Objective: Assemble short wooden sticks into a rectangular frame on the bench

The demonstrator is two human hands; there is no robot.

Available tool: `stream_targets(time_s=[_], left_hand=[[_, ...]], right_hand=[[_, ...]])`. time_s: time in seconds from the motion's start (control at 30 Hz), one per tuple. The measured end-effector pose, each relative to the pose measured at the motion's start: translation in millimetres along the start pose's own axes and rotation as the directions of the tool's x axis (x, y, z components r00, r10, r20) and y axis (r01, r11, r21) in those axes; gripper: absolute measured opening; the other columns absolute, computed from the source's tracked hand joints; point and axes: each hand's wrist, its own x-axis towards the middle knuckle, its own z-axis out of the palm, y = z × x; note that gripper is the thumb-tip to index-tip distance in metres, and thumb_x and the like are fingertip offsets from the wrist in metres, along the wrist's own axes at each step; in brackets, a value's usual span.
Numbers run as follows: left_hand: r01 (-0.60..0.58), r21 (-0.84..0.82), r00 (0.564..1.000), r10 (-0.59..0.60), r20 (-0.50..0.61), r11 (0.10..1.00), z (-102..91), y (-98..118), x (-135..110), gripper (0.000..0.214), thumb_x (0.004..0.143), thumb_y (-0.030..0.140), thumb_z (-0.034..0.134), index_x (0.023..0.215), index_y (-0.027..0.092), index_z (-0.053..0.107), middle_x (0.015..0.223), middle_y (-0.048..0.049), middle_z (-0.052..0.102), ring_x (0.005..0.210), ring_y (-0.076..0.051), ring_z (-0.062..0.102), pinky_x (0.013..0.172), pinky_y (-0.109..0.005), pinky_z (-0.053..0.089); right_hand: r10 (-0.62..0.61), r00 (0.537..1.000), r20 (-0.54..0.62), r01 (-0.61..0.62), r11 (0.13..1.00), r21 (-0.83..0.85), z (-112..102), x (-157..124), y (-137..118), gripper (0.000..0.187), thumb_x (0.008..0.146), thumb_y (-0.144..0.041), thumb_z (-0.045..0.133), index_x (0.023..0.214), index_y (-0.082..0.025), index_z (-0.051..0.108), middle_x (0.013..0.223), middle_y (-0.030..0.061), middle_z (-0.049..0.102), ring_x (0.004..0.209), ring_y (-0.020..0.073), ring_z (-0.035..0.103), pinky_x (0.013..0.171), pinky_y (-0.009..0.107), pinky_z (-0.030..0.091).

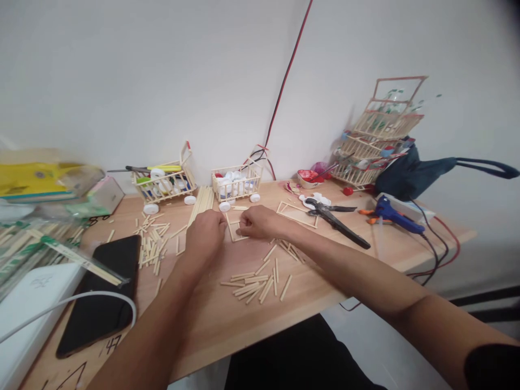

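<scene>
A small rectangular frame of thin wooden sticks [232, 233] lies on the table between my hands. My left hand [206, 228] is closed, its fingertips pressed at the frame's left side. Curled over the right side of the frame is my right hand [257, 222], also closed; its fingers cover part of the sticks. Just right of that hand lies a larger stick frame [298, 215]. Several short cut sticks [255, 286] are scattered nearer to me, and another pile of short sticks [153, 246] sits left of my left hand. Long sticks [202, 199] lie behind my left hand.
Two small stick carts [164, 187] [238, 184] with white wheels stand by the wall. At right are black-handled cutters [339, 222], a blue glue gun [396, 214] with its cable, and a tiered stick rack [368, 143]. A black phone [101, 295] and white box [36, 309] lie left.
</scene>
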Motion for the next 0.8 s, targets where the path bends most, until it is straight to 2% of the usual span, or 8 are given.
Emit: stream_targets(time_s=[0.37, 0.57, 0.63, 0.7, 0.8], left_hand=[[-0.025, 0.002, 1.000, 0.025, 0.004, 1.000, 3.8, -3, 2, 0.029, 0.085, 0.023, 0.042, 0.081, 0.019, 0.070, 0.092, -0.0079, 0.069, 0.084, -0.021, 0.059, 0.069, -0.031, 0.036], [-0.034, 0.015, 0.999, 0.034, 0.004, 0.999, 3.1, -4, 3, 0.029, 0.085, 0.023, 0.042, 0.080, 0.020, 0.070, 0.091, -0.0074, 0.069, 0.083, -0.021, 0.058, 0.069, -0.031, 0.036], [-0.037, 0.014, 0.999, 0.037, 0.005, 0.999, 3.0, -4, 2, 0.028, 0.085, 0.024, 0.042, 0.080, 0.021, 0.070, 0.089, -0.0072, 0.068, 0.082, -0.021, 0.058, 0.069, -0.031, 0.037], [-0.033, 0.006, 0.999, 0.033, 0.000, 0.999, 3.5, -5, 2, 0.028, 0.084, 0.023, 0.043, 0.080, 0.021, 0.070, 0.089, -0.0070, 0.068, 0.082, -0.021, 0.059, 0.069, -0.031, 0.037], [-0.036, -0.018, 0.999, 0.036, -0.011, 0.999, 4.2, -6, 3, 0.029, 0.083, 0.022, 0.042, 0.082, 0.021, 0.071, 0.091, -0.0069, 0.069, 0.086, -0.022, 0.059, 0.071, -0.031, 0.038]], right_hand=[[-0.046, 0.997, -0.069, 0.056, 0.988, 0.144, 2, -1, 10, 0.021, 0.079, -0.037, 0.065, 0.075, -0.017, 0.070, 0.069, 0.0001, 0.066, 0.061, 0.0098, 0.052, 0.053, 0.020, 0.029], [-0.039, 0.978, -0.207, 0.074, 0.984, 0.164, -6, -7, 23, 0.017, 0.084, -0.028, 0.059, 0.076, -0.015, 0.068, 0.069, 0.0008, 0.065, 0.063, 0.0102, 0.051, 0.057, 0.022, 0.029], [-0.107, 0.965, -0.241, 0.141, 0.982, 0.129, -5, -11, 23, 0.013, 0.085, -0.025, 0.059, 0.088, -0.017, 0.069, 0.076, 0.0010, 0.066, 0.068, 0.0111, 0.053, 0.059, 0.022, 0.029], [-0.233, 0.939, -0.254, 0.249, 0.968, 0.035, -4, -16, 20, 0.018, 0.087, -0.022, 0.057, 0.102, -0.020, 0.066, 0.088, 0.0024, 0.066, 0.077, 0.0130, 0.055, 0.061, 0.022, 0.029], [-0.402, 0.895, -0.192, 0.376, 0.913, -0.162, -2, -17, 16, 0.023, 0.089, -0.018, 0.056, 0.110, -0.023, 0.063, 0.103, 0.0053, 0.062, 0.090, 0.0166, 0.055, 0.060, 0.023, 0.026]])
